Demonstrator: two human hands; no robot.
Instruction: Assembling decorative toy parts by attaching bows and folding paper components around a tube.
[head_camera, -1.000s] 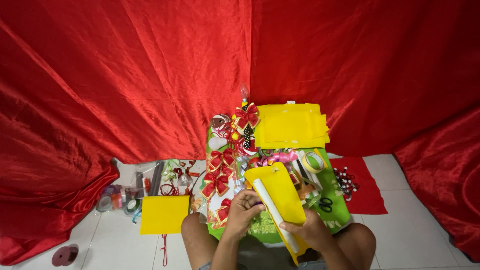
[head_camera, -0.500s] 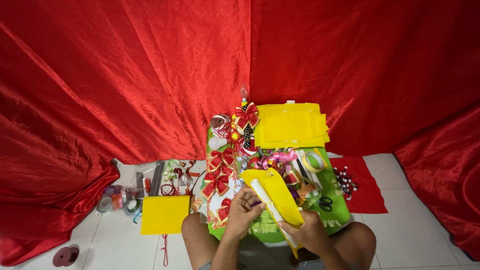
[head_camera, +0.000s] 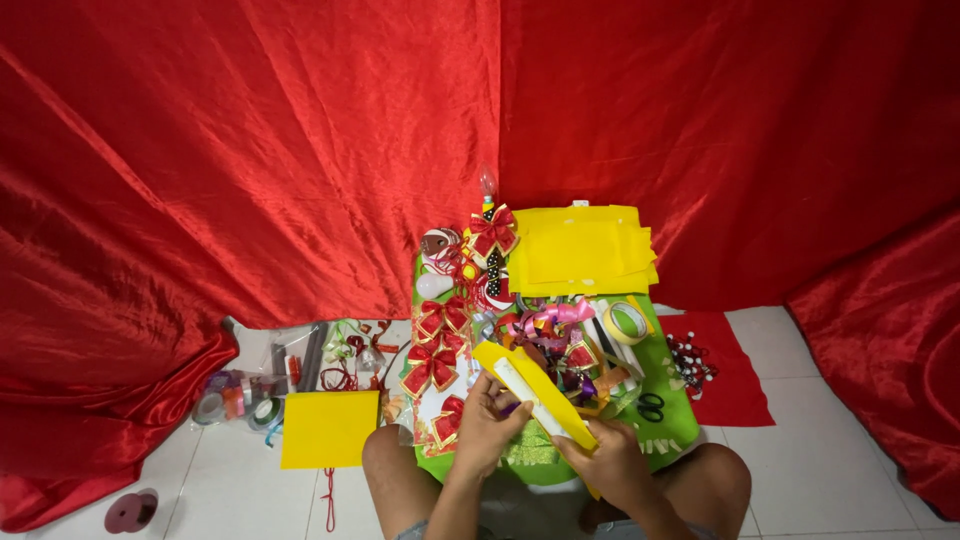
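Yellow strip (head_camera: 535, 392) gripped by both hands: left hand (head_camera: 487, 428), right hand (head_camera: 608, 462).

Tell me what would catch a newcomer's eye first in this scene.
The shiny red cloth draped across the whole background dominates. Below it, at centre, both hands, left hand and right hand, hold a long yellow folded sheet over a green board crowded with red bows, with a yellow sheet stack behind.

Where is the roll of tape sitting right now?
In the head view, the roll of tape lies on the green tray, right of centre, just below the stack of yellow sheets and beside the tangle of ribbons.
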